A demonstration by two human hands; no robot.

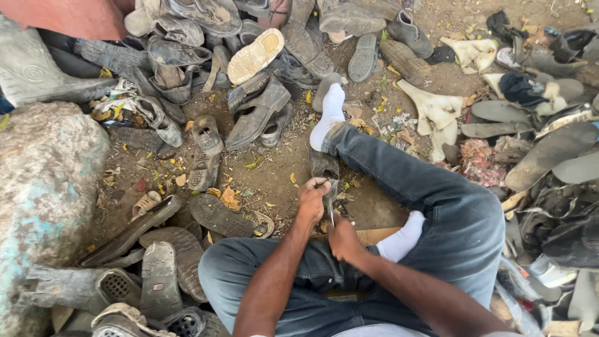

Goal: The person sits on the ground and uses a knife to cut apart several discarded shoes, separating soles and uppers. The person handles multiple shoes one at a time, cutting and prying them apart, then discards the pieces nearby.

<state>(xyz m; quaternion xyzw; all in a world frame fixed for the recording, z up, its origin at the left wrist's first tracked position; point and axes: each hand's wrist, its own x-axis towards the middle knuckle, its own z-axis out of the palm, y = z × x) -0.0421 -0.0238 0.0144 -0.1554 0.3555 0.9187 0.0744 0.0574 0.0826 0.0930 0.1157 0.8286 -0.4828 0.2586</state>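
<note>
The left hand (pixel 312 198) is closed over the near end of a worn dark shoe (pixel 325 167), fingers curled tight on its edge. The shoe lies on the dirt directly ahead of that hand, stretching away from the person toward the heel of the white-socked foot (pixel 330 115) on the outstretched leg in blue jeans (pixel 424 187). The right hand (pixel 344 240) sits just below and slightly right of the left, fisted around a thin metal blade or tool (pixel 331 215) whose tip points up toward the shoe's near end; whether the tip touches the shoe cannot be told. The two hands are close together, the shoe beyond both. A second white-socked foot (pixel 402 240) is tucked beside the right hand, over a flat piece of board (pixel 371 235). Heaps of old shoes and soles (pixel 206 218) ring the person, with a large rough stone (pixel 43 181) at the left.
</note>
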